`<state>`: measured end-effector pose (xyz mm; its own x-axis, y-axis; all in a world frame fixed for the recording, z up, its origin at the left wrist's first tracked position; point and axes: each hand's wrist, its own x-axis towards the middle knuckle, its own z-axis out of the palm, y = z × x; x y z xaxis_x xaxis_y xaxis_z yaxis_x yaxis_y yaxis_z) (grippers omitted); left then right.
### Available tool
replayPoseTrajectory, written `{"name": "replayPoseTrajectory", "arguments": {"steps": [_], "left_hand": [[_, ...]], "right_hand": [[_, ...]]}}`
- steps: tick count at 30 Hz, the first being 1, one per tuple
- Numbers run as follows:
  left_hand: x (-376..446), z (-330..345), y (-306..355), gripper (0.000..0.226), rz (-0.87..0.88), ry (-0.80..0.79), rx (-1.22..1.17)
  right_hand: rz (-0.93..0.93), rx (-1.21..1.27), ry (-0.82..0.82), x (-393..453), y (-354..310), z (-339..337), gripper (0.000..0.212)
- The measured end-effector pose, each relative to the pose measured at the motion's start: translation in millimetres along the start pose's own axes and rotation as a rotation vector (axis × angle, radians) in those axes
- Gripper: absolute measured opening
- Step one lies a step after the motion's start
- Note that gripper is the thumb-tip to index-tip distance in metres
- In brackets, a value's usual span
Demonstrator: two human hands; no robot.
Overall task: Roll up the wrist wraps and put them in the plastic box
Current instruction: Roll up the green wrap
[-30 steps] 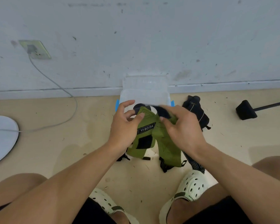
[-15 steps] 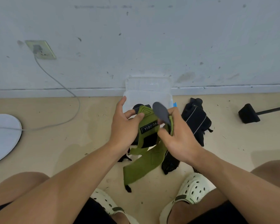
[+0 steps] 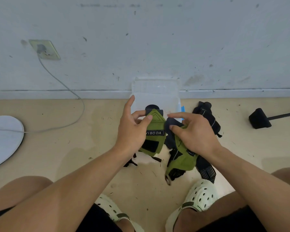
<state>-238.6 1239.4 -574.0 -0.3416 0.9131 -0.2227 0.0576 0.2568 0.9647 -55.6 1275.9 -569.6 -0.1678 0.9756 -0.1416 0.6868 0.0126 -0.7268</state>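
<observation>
Green wrap (image 3: 155, 131): held above the floor (image 3: 60, 148) in front of the box (image 3: 156, 96), label reading upward toward the viewer, a black patch below the label. Left hand (image 3: 132, 131): thumb and curled fingers pinched the wrap's pointed upper end, index finger stretched out toward the box rim. Right hand (image 3: 193, 131): thumb and forefinger pinched a dark strap end, the green tail of the wrap hanging down below the palm; the other fingers lay loosely curled. Box: clear plastic, open, standing against the wall (image 3: 157, 39), its lid propped upright on the baseboard; a dark round object showed inside, partly hidden by the wrap. A blue latch (image 3: 182, 108) showed at the box's right side. Black wraps (image 3: 208, 118): a heap on the floor just right of the box, part of it hidden behind the right hand, with a striped black end lying near the right shoe (image 3: 199, 196). Left shoe (image 3: 110, 210): pale, perforated, between the knees. Outlet (image 3: 44, 50): on the wall at left, with a grey cable (image 3: 70, 91) running down to a white disc (image 3: 2, 139) on the floor. Black block (image 3: 259, 118) on a rod: floor at far right, well apart from the box. Both forearms crossed the lower frame and hid much of the floor there.
</observation>
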Motion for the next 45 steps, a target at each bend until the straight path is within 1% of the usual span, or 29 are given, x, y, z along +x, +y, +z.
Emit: {"name": "replayPoseTrajectory", "arguments": {"steps": [2,6,10,12,14,15,16,18,19,20,21,22,24,26,27,28,29,30,32,34,36,37,39,40,42,43,45], "left_hand": [[-1.0,1.6,-2.2,0.076,0.006,0.004,0.022],[-0.2,2.6,-7.0,0.078,0.025,0.008,0.067],[-3.9,4.1,-8.5,0.076,0.067,0.036,0.148],[0.3,-0.7,-7.2,0.067,0.088,0.123,0.176],[11.0,-8.5,-5.4,0.056,0.063,0.237,0.127],[16.0,-11.6,-4.6,0.055,0.029,0.263,0.079],[18.6,-12.9,-3.2,0.055,-0.011,0.256,0.033],[17.7,-9.7,-1.1,0.061,-0.061,0.190,-0.030],[14.5,-6.5,-0.8,0.064,-0.062,0.151,-0.047],[10.9,-3.3,-0.9,0.067,-0.052,0.118,-0.052],[9.0,-1.1,-2.3,0.070,-0.040,0.097,-0.051],[8.3,-0.1,-3.6,0.073,-0.032,0.083,-0.050],[10.7,-1.1,-7.1,0.083,-0.064,0.030,-0.067],[11.2,-2.9,-7.5,0.098,-0.138,-0.090,-0.082],[10.0,-2.8,-8.0,0.105,-0.160,-0.169,-0.050],[6.8,-2.1,-8.0,0.106,-0.166,-0.243,0.003],[3.8,-0.8,-9.4,0.102,-0.157,-0.286,0.050],[2.3,0.1,-11.5,0.094,-0.140,-0.286,0.082],[1.4,0.5,-12.3,0.078,-0.103,-0.206,0.080],[5.4,-1.5,-11.6,0.066,-0.089,-0.093,0.025],[13.3,-5.7,-12.1,0.058,-0.097,-0.012,-0.058],[16.1,-7.5,-11.9,0.056,-0.104,0.002,-0.095],[17.0,-8.4,-12.5,0.054,-0.101,-0.004,-0.110],[15.7,-7.2,-12.5,0.054,-0.099,-0.009,-0.099],[11.4,-3.7,-11.2,0.055,-0.111,-0.023,-0.076],[10.1,-2.8,-10.5,0.060,-0.139,-0.046,-0.056],[8.0,-2.8,-10.5,0.077,-0.225,-0.124,-0.037]], "right_hand": [[0.003,-0.054,-0.040,-0.5,-2.5,-2.8,0.031],[0.025,-0.160,-0.099,1.7,-6.0,-9.0,0.039],[0.029,-0.181,-0.123,-0.2,-10.1,-10.8,0.043],[0.051,-0.202,-0.050,1.5,-6.2,-13.1,0.041],[0.068,-0.194,0.060,4.7,-0.7,-17.9,0.039],[0.065,-0.181,0.080,6.0,1.3,-19.1,0.037],[0.053,-0.155,0.062,6.8,3.2,-19.5,0.033],[0.011,-0.092,-0.074,3.6,2.2,-15.9,0.027],[0.006,-0.040,-0.171,0.5,0.2,-11.7,0.028],[0.018,0.020,-0.246,-2.5,-1.2,-6.7,0.025],[0.032,0.077,-0.278,-4.8,-2.3,-1.5,0.017],[0.035,0.132,-0.266,-5.8,-3.0,1.9,0.014],[0.052,0.238,-0.188,-6.7,-3.1,2.5,0.021],[0.096,0.451,-0.109,-6.3,-6.7,-2.0,0.020],[0.126,0.573,-0.074,-5.2,-9.1,-5.1,0.018],[0.159,0.677,-0.045,-4.4,-12.3,-8.8,0.017],[0.182,0.741,-0.029,-2.5,-14.1,-11.7,0.017],[0.204,0.762,-0.036,-1.0,-15.7,-14.4,0.018],[0.245,0.708,-0.134,0.5,-15.3,-19.3,0.019],[0.281,0.573,-0.271,0.4,-10.3,-20.8,0.025],[0.283,0.404,-0.360,0.1,-2.8,-15.1,0.032],[0.275,0.330,-0.391,-0.4,0.4,-10.4,0.033],[0.252,0.241,-0.454,-4.2,3.5,-0.6,0.026],[0.231,0.231,-0.453,-5.4,4.3,2.9,0.026],[0.185,0.257,-0.360,-5.9,3.2,5.2,0.035],[0.161,0.303,-0.298,-6.3,1.2,4.0,0.035],[0.154,0.464,-0.179,-5.3,-3.8,-1.1,0.028]]}}
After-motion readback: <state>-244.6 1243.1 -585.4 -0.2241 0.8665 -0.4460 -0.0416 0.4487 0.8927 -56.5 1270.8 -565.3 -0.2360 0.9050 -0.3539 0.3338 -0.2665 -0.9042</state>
